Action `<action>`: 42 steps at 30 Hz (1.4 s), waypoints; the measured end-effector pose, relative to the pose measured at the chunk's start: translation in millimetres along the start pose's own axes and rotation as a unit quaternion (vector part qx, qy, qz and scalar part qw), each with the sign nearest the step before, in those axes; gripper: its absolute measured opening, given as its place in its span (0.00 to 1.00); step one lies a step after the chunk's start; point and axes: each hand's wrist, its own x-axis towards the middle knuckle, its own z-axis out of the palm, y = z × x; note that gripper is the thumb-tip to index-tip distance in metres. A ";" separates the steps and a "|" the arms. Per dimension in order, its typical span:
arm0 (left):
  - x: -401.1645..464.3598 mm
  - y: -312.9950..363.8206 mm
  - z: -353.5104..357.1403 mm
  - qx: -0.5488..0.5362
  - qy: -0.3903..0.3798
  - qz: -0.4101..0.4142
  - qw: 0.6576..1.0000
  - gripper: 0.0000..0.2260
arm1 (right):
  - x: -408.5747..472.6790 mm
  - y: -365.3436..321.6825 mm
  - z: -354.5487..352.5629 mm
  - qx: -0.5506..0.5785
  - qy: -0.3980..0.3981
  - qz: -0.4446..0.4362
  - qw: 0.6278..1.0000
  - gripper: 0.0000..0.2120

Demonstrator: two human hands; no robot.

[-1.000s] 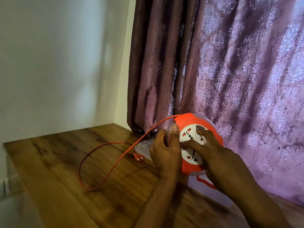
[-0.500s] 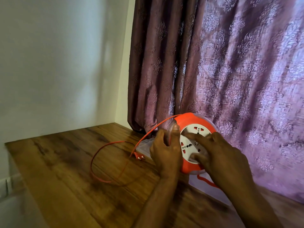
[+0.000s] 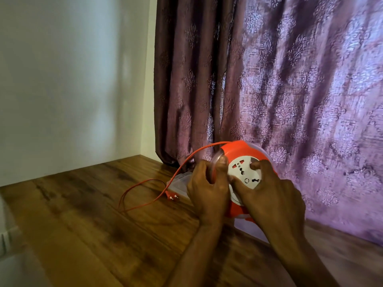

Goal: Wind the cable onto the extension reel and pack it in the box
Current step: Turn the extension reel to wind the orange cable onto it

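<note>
An orange extension reel (image 3: 238, 151) with a white socket face (image 3: 243, 172) stands upright on the wooden table (image 3: 103, 214), near the curtain. My left hand (image 3: 207, 191) grips the reel's clear left rim. My right hand (image 3: 267, 195) lies on the socket face with fingers spread. A thin orange cable (image 3: 182, 165) leaves the top of the reel, drops to the table and makes a small loop to the left, ending in a two-pin plug (image 3: 172, 196). A clear plastic box (image 3: 180, 181) sits behind my left hand, mostly hidden.
A purple patterned curtain (image 3: 290, 90) hangs close behind the reel. A white wall (image 3: 72, 79) stands to the left. The table's left edge runs at the lower left, with a wall socket strip (image 3: 4, 241) below it.
The cable loop on the table has shrunk and pulled toward the reel. My right hand has shifted round the socket face; the left hand has kept its grip.
</note>
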 end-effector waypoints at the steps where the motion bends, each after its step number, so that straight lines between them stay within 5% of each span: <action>1: -0.4 -0.1 0.5 0.000 -0.001 0.004 1.000 0.21 | -0.7 -0.6 1.5 0.012 0.002 0.010 1.000 0.28; 7: -3.0 -1.3 2.3 -0.010 -0.010 -0.005 1.000 0.22 | 4.7 2.4 -1.6 0.083 -0.017 0.061 0.995 0.24; 12: 5.9 -2.3 -2.6 -0.030 0.034 -0.043 0.998 0.27 | 11.2 3.8 -22.1 -0.008 -0.014 -0.121 0.993 0.14; 17: 10.7 -2.0 -4.6 -0.047 0.048 -0.077 0.995 0.28 | 11.5 3.2 -24.4 -0.077 -0.167 -0.231 0.955 0.28; 20: 8.5 -2.1 -3.7 -0.026 0.045 -0.058 0.997 0.26 | 10.2 3.6 -19.3 -0.107 -0.199 -0.225 0.948 0.37; 32: 3.7 -2.3 -0.6 -0.025 0.016 -0.045 0.999 0.22 | 1.3 -0.4 -3.8 -0.081 -0.007 -0.102 0.991 0.29; 42: 0.6 -6.0 -0.1 -0.012 0.005 -0.049 0.999 0.19 | -0.7 -2.6 -9.3 -0.106 -0.041 -0.076 0.991 0.28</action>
